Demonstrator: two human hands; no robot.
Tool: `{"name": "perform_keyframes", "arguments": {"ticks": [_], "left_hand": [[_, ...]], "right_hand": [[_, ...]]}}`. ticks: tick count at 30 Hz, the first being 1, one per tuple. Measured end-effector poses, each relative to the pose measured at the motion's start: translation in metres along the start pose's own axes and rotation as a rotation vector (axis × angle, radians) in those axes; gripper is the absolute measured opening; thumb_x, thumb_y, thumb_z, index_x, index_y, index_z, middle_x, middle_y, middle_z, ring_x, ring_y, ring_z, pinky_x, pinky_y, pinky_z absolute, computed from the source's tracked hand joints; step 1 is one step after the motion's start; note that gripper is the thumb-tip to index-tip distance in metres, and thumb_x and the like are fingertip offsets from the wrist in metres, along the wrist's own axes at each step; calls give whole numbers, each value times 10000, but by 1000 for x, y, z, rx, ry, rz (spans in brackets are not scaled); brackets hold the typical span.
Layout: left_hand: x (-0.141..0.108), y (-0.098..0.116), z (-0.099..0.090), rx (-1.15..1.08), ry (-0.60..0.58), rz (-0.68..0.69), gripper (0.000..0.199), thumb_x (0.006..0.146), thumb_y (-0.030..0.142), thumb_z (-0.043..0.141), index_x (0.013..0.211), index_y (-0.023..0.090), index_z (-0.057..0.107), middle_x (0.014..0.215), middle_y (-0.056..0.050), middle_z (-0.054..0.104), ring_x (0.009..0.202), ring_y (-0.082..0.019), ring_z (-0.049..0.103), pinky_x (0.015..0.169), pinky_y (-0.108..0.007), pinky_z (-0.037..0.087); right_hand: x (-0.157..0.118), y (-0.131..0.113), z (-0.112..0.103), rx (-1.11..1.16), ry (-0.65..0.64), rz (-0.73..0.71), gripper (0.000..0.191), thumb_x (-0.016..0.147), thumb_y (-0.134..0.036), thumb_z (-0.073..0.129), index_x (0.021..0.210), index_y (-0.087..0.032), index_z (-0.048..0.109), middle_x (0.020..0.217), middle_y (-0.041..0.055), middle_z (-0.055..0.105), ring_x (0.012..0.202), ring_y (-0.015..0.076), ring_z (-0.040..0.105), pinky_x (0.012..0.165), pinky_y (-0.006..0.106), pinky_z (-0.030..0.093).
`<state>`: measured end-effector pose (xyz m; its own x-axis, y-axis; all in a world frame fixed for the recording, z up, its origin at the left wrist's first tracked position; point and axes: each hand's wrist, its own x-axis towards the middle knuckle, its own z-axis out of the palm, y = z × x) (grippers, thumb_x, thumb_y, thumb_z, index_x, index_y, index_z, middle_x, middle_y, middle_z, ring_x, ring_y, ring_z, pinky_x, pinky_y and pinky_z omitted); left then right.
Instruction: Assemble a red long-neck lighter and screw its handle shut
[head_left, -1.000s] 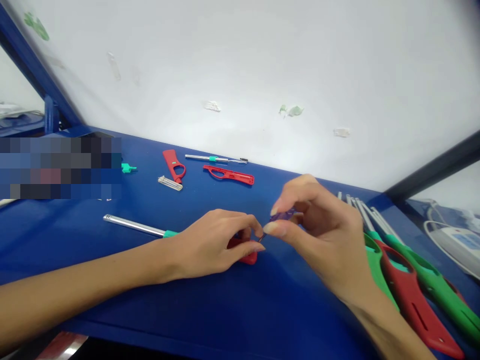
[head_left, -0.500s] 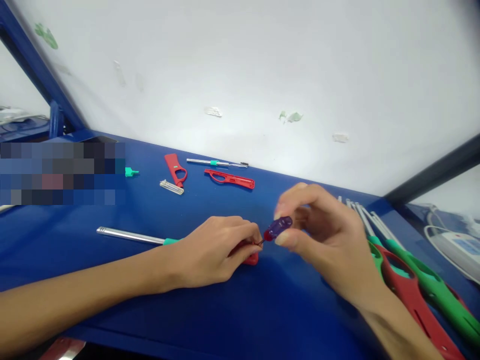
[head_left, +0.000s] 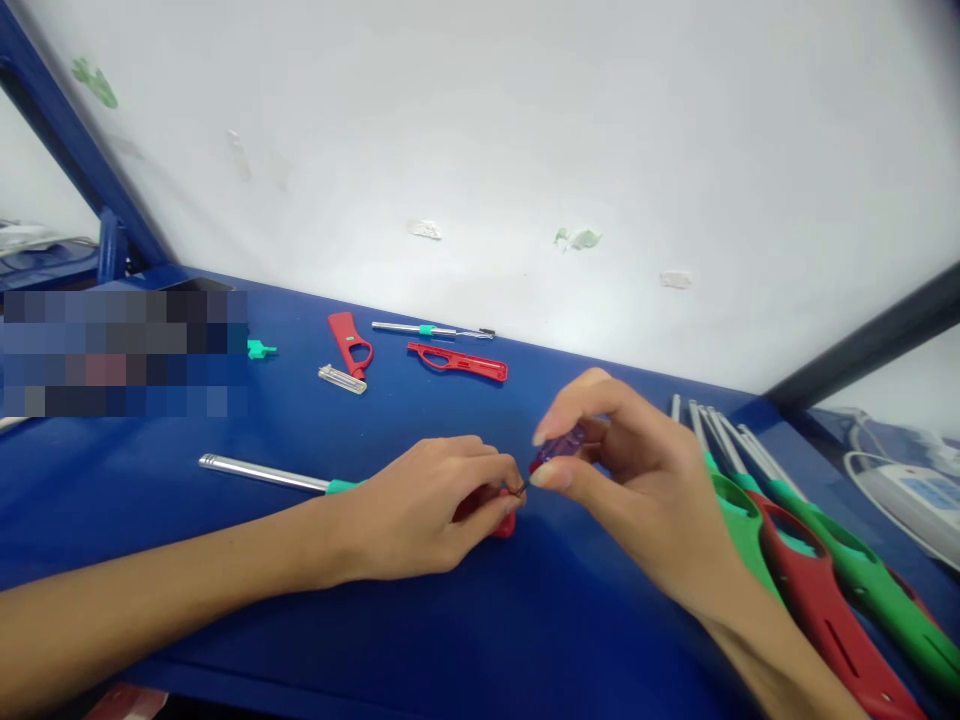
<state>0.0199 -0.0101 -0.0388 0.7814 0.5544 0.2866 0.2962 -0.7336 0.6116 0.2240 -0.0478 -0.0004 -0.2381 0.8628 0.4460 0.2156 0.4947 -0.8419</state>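
Red-handled lighter (head_left: 505,525) lies midway along the blue surface (head_left: 420,640), nearer its front edge than its back, with its metal tube (head_left: 262,472) pointing toward the left edge. The left hand (head_left: 420,505) is curled over the lighter, gripping it. The right hand (head_left: 652,480) pinches a purple screwdriver (head_left: 559,447), whose thin shaft reaches the left fingertips; what its tip touches is hidden. Along the right edge lie green lighters (head_left: 885,590) and another red lighter (head_left: 814,590), tubes toward the back edge. Past the right edge, a white device (head_left: 919,490) bears a bluish panel, its marks too small to read. Toward the back edge are a clear plastic piece (head_left: 343,379), just beside it a red handle (head_left: 343,332), then a red shell half (head_left: 469,366) and, farthest, a slim metal rod (head_left: 401,328).
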Motion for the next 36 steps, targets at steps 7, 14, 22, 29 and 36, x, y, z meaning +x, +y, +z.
{"name": "perform_keyframes", "arguments": {"ticks": [7, 14, 22, 29, 36], "left_hand": [[0, -3, 1, 22, -18, 34, 231, 1035, 202, 483, 874, 199, 649, 825, 0, 687, 744, -146, 617, 737, -269, 463], [-1, -2, 1, 6, -27, 1, 236, 1037, 212, 484, 890, 188, 666, 866, -10, 687, 783, -151, 621, 749, -273, 466], [-1, -2, 0, 43, -72, 11, 254, 1041, 197, 465, 911, 199, 683, 882, -18, 691, 802, -169, 608, 774, -299, 465], [0, -1, -1, 52, -71, 13, 229, 1031, 190, 473, 968, 187, 693, 850, -16, 700, 760, -154, 609, 738, -283, 467], [2, 2, -4, 54, -109, 5, 218, 1020, 181, 480, 966, 170, 691, 842, -34, 712, 752, -162, 616, 792, -305, 510]], "right_hand": [[-3, -1, -2, 54, -106, 37, 187, 1057, -266, 609, 1103, -377, 752, 1023, -34, 708, 506, 39, 502, 462, 229, 408], [1, 0, 1, -35, -34, -30, 43, 948, -307, 763, 986, -294, 780, 852, -2, 629, 670, 122, 580, 561, 254, 471], [1, -6, -5, 243, -152, 105, 225, 1048, -325, 609, 1185, -297, 786, 943, 22, 748, 484, 52, 510, 457, 204, 466], [7, -6, -1, 203, -101, 31, 129, 979, -214, 685, 918, -251, 793, 869, -3, 713, 494, 46, 509, 405, 171, 408], [5, 1, 0, 133, -43, 7, 75, 940, -324, 761, 952, -323, 835, 728, -8, 697, 440, 79, 520, 330, 186, 418]]}}
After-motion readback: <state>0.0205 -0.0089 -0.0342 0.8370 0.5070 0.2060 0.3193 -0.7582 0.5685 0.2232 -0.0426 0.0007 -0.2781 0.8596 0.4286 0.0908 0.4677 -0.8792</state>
